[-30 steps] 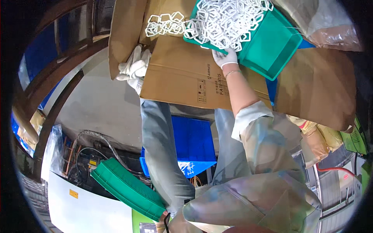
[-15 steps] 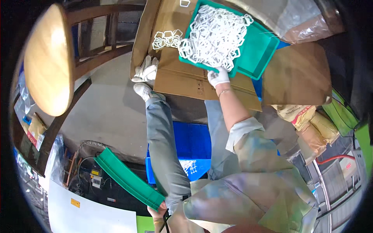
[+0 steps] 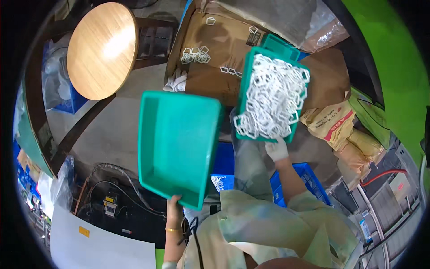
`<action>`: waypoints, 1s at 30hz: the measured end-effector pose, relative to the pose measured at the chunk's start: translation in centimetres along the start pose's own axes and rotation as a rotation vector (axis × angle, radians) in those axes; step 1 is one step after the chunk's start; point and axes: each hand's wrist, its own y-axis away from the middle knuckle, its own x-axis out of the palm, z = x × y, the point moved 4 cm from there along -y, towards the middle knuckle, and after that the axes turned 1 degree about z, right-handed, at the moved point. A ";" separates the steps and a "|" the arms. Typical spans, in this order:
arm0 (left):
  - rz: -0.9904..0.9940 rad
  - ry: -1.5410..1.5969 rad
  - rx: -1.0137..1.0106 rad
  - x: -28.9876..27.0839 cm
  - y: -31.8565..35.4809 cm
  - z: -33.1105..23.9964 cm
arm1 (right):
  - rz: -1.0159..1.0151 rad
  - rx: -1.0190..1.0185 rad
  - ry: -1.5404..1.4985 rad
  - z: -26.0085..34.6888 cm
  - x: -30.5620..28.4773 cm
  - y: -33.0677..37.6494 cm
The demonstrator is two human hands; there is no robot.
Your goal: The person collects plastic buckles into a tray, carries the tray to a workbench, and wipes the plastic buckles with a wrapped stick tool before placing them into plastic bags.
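My bare left hand (image 3: 173, 214) grips the near edge of an empty green plastic tray (image 3: 179, 139), which is tilted so its inside shows. At the right, my right hand (image 3: 277, 151), in a white glove, is closed on the near edge of a second green tray (image 3: 244, 85). That tray is heaped with white pentagon-shaped plastic rings (image 3: 274, 96). Beyond both trays lies a cardboard sheet (image 3: 219, 36) with a small cluster of the same rings (image 3: 195, 55) and several loose ones on it.
Another green tray (image 3: 281, 46) rests at the cardboard's far right. A round wooden stool top (image 3: 103, 49) stands at left. Blue crates (image 3: 302, 177) are by my legs. Printed sacks (image 3: 329, 123) lie at right, and a white panel (image 3: 101, 242) is at lower left.
My left hand has raised the empty tray from low on the left up to the front. My right hand has drawn the filled tray off the cardboard, nearer and rightward. The view has shifted.
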 end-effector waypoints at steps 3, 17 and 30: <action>0.040 -0.282 0.021 3.9 -3.2 -2.3 | 0.053 -0.071 0.054 1.3 -4.1 7.0; 0.180 -0.249 -0.024 34.3 -40.2 -5.5 | -0.154 -0.170 0.043 1.0 -7.1 13.8; 0.182 -0.094 0.089 40.0 -50.5 1.0 | 0.071 0.022 -0.132 2.8 -9.9 12.4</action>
